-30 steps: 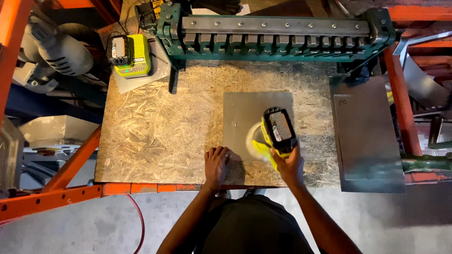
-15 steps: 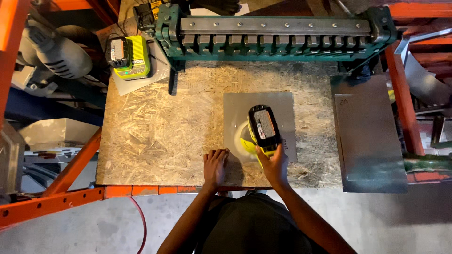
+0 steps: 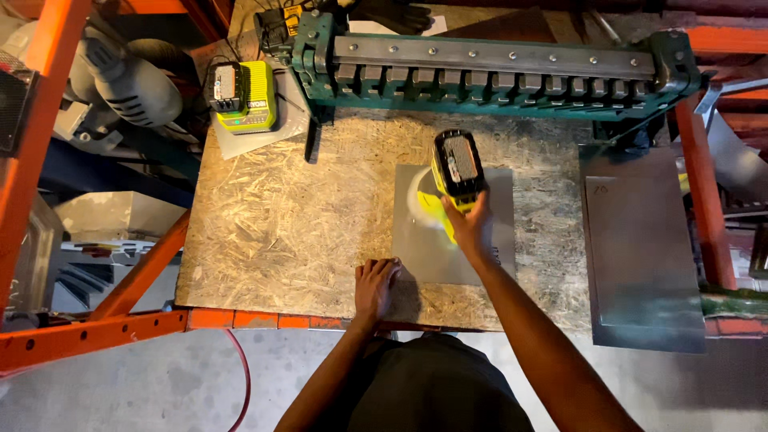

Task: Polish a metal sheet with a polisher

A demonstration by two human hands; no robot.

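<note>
A square grey metal sheet (image 3: 424,252) lies flat on the chipboard bench top (image 3: 288,232). My right hand (image 3: 470,228) grips a yellow-green cordless sander (image 3: 454,176) with a black battery on top, and the tool presses on the far part of the sheet. My left hand (image 3: 374,286) lies flat on the bench, its fingertips on the sheet's near left corner.
A green sheet-metal bending brake (image 3: 496,68) spans the back of the bench. A yellow-green battery charger (image 3: 244,96) sits at the back left. Another grey metal sheet (image 3: 644,248) rests on the right. Orange rack beams (image 3: 96,332) frame the bench, and a red cable (image 3: 240,376) hangs below.
My right hand has pushed the sander away from me along the sheet, toward its far edge. My left hand stays on the near left corner.
</note>
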